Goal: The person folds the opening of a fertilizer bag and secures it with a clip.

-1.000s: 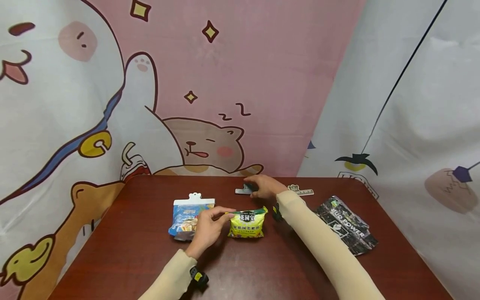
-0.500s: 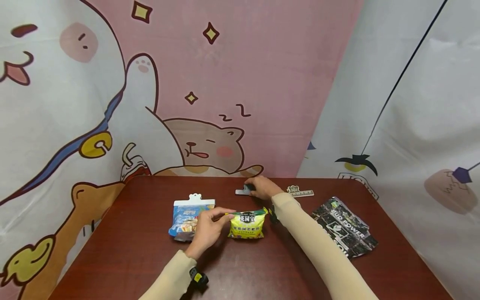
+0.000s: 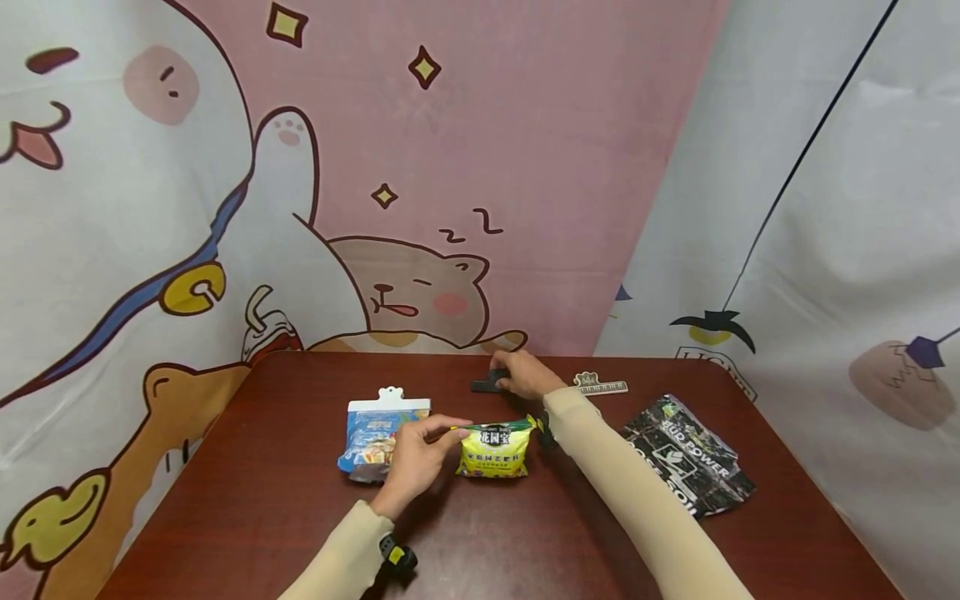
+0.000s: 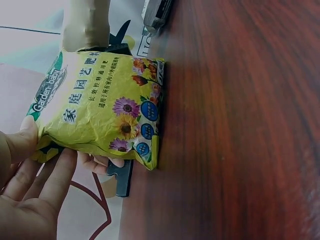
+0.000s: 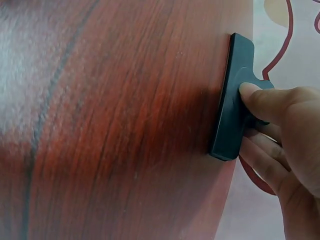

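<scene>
A yellow fertilizer bag with a green top (image 3: 492, 451) stands at the middle of the table. My left hand (image 3: 417, 460) pinches its top left corner; in the left wrist view the thumb (image 4: 25, 137) lies on the front face and the fingers are behind. Farther back, my right hand (image 3: 523, 375) holds a black bag clip (image 3: 487, 383) by its handle. The right wrist view shows the thumb on the face of that clip (image 5: 234, 100), its long bar raised on edge at the table.
Left of the yellow bag lies a blue bag (image 3: 369, 437) with a white clip (image 3: 389, 400) across its top. A piano-patterned clip (image 3: 600, 385) lies behind my right forearm. On the right is a black printed bag (image 3: 693, 458), partly covered by the sleeve.
The clip in my right hand has tilted, its face turning from shiny grey to dark. My right forearm has shifted slightly left. The left hand and yellow bag have stayed in place.
</scene>
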`<state>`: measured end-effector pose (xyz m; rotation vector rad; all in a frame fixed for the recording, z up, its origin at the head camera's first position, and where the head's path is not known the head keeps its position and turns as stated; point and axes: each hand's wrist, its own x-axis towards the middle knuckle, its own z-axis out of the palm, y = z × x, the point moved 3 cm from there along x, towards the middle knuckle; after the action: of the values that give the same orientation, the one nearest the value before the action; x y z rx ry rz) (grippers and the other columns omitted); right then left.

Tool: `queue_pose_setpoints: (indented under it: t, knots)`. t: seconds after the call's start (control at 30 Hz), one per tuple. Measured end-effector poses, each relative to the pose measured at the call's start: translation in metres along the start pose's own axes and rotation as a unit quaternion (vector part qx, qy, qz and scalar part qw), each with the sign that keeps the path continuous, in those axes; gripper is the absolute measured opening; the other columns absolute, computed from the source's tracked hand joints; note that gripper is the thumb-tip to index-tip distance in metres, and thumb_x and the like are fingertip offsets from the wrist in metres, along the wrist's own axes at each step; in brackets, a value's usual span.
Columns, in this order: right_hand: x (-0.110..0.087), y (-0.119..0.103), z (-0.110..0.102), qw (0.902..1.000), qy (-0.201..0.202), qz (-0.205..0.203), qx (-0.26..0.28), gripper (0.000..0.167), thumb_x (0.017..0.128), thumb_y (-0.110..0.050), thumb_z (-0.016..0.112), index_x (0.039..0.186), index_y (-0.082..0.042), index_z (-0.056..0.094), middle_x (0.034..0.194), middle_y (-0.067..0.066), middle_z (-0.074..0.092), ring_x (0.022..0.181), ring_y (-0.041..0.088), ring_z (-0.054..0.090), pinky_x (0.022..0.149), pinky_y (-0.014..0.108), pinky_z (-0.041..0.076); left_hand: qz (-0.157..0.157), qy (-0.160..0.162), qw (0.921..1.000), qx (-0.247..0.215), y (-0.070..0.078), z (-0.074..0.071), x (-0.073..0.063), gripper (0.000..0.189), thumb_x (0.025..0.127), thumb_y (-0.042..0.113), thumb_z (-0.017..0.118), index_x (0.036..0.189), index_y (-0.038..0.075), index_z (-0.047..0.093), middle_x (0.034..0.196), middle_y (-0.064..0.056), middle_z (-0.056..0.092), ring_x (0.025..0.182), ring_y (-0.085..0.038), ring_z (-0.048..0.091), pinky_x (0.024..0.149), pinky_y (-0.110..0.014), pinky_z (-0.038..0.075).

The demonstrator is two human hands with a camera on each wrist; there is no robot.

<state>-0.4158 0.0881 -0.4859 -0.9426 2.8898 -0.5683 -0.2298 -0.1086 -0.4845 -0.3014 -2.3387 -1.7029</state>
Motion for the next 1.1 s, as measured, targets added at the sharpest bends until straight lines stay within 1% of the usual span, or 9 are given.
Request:
queue_pose_setpoints:
  t: [0.07,0.17,0.27,0.47,0.53,0.67,0.77,0.97,1.1]
  knots:
    - [-0.001,-0.001,0.0,0.9999,0.006,-0.002,0.008,0.02,0.093,-0.015,0.077,0.109,-0.015,0.066,0.113,0.007,0.073,0.099,0.021,0.067,0.091,0.043,0.055,-0.002,0.0,1.0,0.001,0.0,0.0,0.0,0.011,0.094,0.027,0.075,0.103,0.029,0.082,0.101,0.005,0.08,0.081,-0.02,0.071,0.064,-0.022,0.045]
    - [-0.002,-0.002,-0.001,0.9995,0.016,-0.012,0.025,0.016,0.093,-0.014,0.076,0.106,-0.015,0.067,0.113,0.008,0.074,0.104,0.022,0.069,0.093,0.045,0.056,-0.007,0.003,1.0,0.001,0.0,0.0,0.0,0.012,0.094,0.027,0.075,0.103,0.026,0.082,0.1,0.006,0.08,0.085,-0.015,0.073,0.066,-0.021,0.047]
    - [-0.004,-0.001,0.0,0.9983,0.024,-0.022,0.047,0.013,0.093,-0.014,0.076,0.103,-0.014,0.068,0.11,0.007,0.076,0.107,0.023,0.071,0.093,0.045,0.057,-0.012,0.008,0.9999,-0.004,0.001,0.001,-0.001,0.012,0.093,0.027,0.076,0.103,0.024,0.082,0.1,0.006,0.08,0.089,-0.014,0.073,0.069,-0.021,0.05]
    - [-0.006,0.003,0.0,0.995,0.037,-0.005,0.092,0.009,0.093,-0.016,0.077,0.099,-0.018,0.071,0.103,0.002,0.077,0.096,0.017,0.071,0.088,0.041,0.057,-0.012,0.015,0.9996,-0.023,0.003,0.001,-0.002,0.01,0.091,0.026,0.077,0.1,0.027,0.082,0.099,0.006,0.08,0.093,-0.017,0.074,0.074,-0.023,0.055]
    - [-0.007,0.003,0.0,0.9938,0.038,0.007,0.104,0.012,0.092,-0.017,0.078,0.102,-0.017,0.072,0.103,0.003,0.076,0.094,0.017,0.07,0.088,0.041,0.057,-0.013,0.016,0.9994,-0.027,0.003,0.001,-0.002,0.01,0.091,0.025,0.078,0.1,0.027,0.082,0.098,0.006,0.08,0.093,-0.016,0.074,0.075,-0.023,0.056]
    - [-0.01,0.004,0.0,0.9906,0.033,0.038,0.127,0.03,0.09,-0.02,0.08,0.118,-0.01,0.073,0.107,0.007,0.075,0.097,0.02,0.07,0.09,0.042,0.058,-0.014,0.01,0.9995,-0.027,0.003,0.001,-0.002,0.011,0.091,0.025,0.078,0.101,0.024,0.083,0.098,0.007,0.08,0.094,-0.014,0.074,0.076,-0.023,0.056]
    - [-0.01,0.007,0.0,0.9895,0.032,0.047,0.132,0.039,0.089,-0.023,0.082,0.124,-0.007,0.073,0.111,0.008,0.075,0.099,0.02,0.071,0.091,0.042,0.058,-0.013,0.006,0.9996,-0.024,0.002,0.001,-0.001,0.012,0.092,0.026,0.077,0.102,0.023,0.083,0.099,0.007,0.08,0.094,-0.013,0.074,0.076,-0.023,0.056]
    - [-0.013,0.012,0.001,0.9885,0.043,0.039,0.14,0.035,0.085,-0.029,0.085,0.115,-0.013,0.078,0.111,0.004,0.077,0.102,0.019,0.071,0.091,0.042,0.058,-0.015,0.005,0.9996,-0.022,0.0,0.001,0.0,0.011,0.092,0.027,0.077,0.101,0.026,0.082,0.099,0.007,0.08,0.093,-0.014,0.074,0.075,-0.022,0.055]
    - [-0.017,0.012,-0.002,0.9858,0.059,0.05,0.149,0.03,0.087,-0.034,0.083,0.111,-0.017,0.08,0.11,0.0,0.078,0.103,0.017,0.071,0.092,0.04,0.057,-0.02,0.001,0.9996,-0.021,0.001,0.001,-0.001,0.01,0.093,0.028,0.076,0.101,0.029,0.082,0.1,0.007,0.08,0.092,-0.013,0.073,0.073,-0.023,0.055]
